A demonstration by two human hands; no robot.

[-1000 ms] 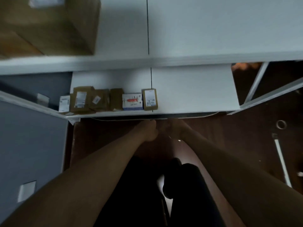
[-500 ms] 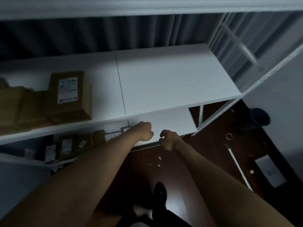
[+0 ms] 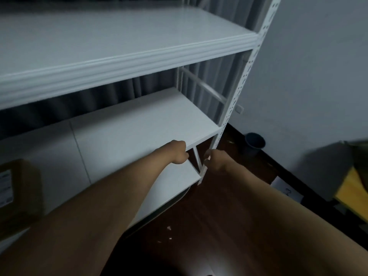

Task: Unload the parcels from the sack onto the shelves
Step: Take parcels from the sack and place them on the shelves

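My forearms stretch out over the dark floor (image 3: 229, 216), and both of my hands are loosely curled with nothing in them: the left hand (image 3: 178, 152) sits at the front edge of the middle shelf (image 3: 139, 128), the right hand (image 3: 216, 159) just beside the white upright post (image 3: 247, 76), the two hands near each other but apart. I cannot tell whether the right hand touches the post. At the left end of that same shelf one brown parcel (image 3: 19, 196) with a white label stands, cut off by the frame edge. Above it the top shelf (image 3: 119, 42) is bare where I can see it. Beyond the post, against the wall, stands a small dark bin (image 3: 254, 141).

The sack is nowhere in view, so I judge I must turn away to fetch the next parcel; turning blind, I could knock my knuckles on the post or trip on the scraps littering the floor. The yellow-topped thing (image 3: 350, 194) right of the post is too cropped to name
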